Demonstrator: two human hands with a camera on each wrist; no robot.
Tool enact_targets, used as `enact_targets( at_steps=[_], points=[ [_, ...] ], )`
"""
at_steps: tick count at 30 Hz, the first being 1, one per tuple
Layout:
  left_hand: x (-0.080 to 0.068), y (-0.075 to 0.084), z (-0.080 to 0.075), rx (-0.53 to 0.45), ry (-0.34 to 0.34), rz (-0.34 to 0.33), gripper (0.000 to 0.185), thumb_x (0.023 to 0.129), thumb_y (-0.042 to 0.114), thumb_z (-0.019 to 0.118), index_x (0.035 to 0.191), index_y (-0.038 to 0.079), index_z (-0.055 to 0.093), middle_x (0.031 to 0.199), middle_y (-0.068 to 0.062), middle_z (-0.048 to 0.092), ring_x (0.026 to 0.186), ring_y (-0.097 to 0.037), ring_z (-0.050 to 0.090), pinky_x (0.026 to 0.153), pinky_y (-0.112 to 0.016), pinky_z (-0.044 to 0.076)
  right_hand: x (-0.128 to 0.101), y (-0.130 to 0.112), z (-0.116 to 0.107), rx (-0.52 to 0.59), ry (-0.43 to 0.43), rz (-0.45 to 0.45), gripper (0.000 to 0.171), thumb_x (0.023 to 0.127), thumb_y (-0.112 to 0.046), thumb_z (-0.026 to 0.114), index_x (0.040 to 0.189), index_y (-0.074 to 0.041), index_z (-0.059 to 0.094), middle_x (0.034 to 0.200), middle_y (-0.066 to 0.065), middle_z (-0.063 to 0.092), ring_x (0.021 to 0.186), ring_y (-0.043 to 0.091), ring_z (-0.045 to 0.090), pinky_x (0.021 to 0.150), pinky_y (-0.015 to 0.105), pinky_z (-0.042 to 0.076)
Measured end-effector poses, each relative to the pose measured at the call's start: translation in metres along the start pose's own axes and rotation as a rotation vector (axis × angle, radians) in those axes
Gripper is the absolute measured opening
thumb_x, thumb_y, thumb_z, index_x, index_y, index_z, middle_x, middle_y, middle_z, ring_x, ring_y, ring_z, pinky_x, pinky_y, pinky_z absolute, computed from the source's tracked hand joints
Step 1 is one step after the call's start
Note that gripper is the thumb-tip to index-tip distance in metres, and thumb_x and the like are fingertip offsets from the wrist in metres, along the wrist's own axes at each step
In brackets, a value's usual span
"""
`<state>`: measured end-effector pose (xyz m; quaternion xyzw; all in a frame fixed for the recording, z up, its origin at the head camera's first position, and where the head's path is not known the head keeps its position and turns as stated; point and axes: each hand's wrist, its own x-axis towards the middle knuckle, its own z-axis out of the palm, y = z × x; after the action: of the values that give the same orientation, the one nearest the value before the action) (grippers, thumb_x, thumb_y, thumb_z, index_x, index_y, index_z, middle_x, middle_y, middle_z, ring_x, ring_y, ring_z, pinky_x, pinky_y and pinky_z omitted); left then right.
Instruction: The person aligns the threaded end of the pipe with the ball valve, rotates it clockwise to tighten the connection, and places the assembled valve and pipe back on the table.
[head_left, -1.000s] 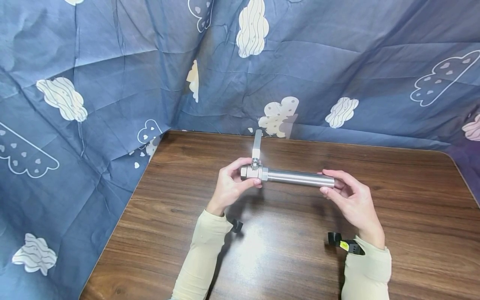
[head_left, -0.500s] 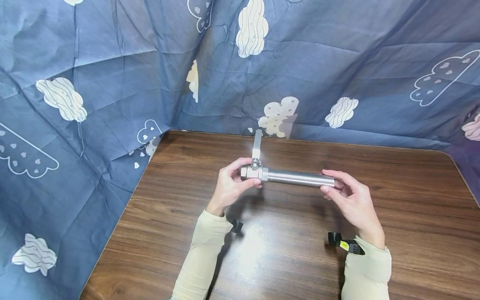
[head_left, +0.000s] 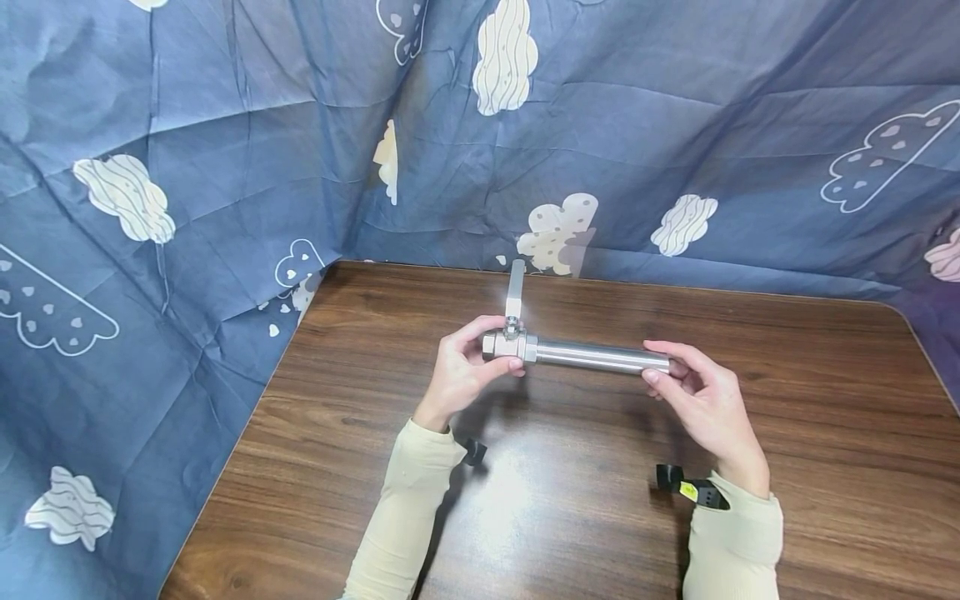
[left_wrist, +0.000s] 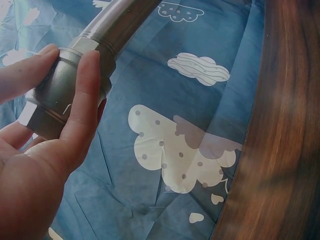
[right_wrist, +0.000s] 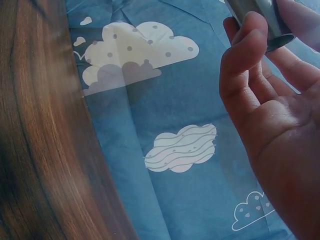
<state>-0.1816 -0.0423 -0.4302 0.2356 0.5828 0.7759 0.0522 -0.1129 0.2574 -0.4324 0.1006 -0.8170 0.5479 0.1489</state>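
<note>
A silver ball valve [head_left: 509,346] is joined to the left end of a shiny metal pipe [head_left: 600,357]. Its flat lever handle [head_left: 515,292] points away toward the back of the table, square to the pipe. My left hand [head_left: 459,373] grips the valve body with thumb and fingers on opposite sides. At the pipe's right end, my right hand [head_left: 707,408] pinches the tube between thumb and fingers. In the right wrist view the open end of the pipe [right_wrist: 274,27] shows between the fingers. The joint between valve and pipe appears snug; its threads are hidden.
Below the hands is a brown wood-grain table [head_left: 360,400]. Blue cloth [head_left: 637,150] printed with clouds hangs along its back and left sides. A black wrist camera [head_left: 669,477] sits at the right wrist, and another [head_left: 474,452] at the left.
</note>
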Motion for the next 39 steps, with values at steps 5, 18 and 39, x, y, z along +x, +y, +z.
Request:
enact_targets(
  at_steps=[5,18,39],
  points=[
    [0.0002,-0.0001,0.0003,0.002,-0.002,0.002,0.050,0.073,-0.012,0.073,0.119,-0.014,0.053,0.115,-0.029,0.059,0.072,-0.021,0.069,0.068,-0.045,0.065,0.0011,0.0006,-0.0007,-0.010,0.004,-0.026,0.037,0.084,0.008,0.066,0.121,0.005,0.060,0.075,-0.006,0.064,0.064,0.003,0.060,0.052,0.013,0.052],
    [0.0015,0.0018,0.0025,0.005,-0.001,-0.004,0.048,0.073,-0.021,0.067,0.118,-0.016,0.052,0.115,-0.032,0.058,0.073,-0.020,0.070,0.069,-0.044,0.065,0.0016,0.0039,-0.0007,-0.074,0.033,0.023,0.030,0.088,0.001,0.065,0.118,-0.001,0.064,0.074,-0.008,0.063,0.063,0.003,0.057,0.048,0.015,0.046],
    [-0.0002,0.0016,0.0024,0.025,0.004,-0.012,0.047,0.073,-0.016,0.070,0.118,-0.013,0.055,0.113,-0.023,0.060,0.073,-0.023,0.069,0.070,-0.045,0.065,0.0024,0.0010,0.0019,-0.019,0.040,0.066,0.026,0.092,-0.002,0.061,0.117,0.002,0.064,0.084,-0.010,0.069,0.065,0.006,0.063,0.057,0.015,0.057]
  ],
)
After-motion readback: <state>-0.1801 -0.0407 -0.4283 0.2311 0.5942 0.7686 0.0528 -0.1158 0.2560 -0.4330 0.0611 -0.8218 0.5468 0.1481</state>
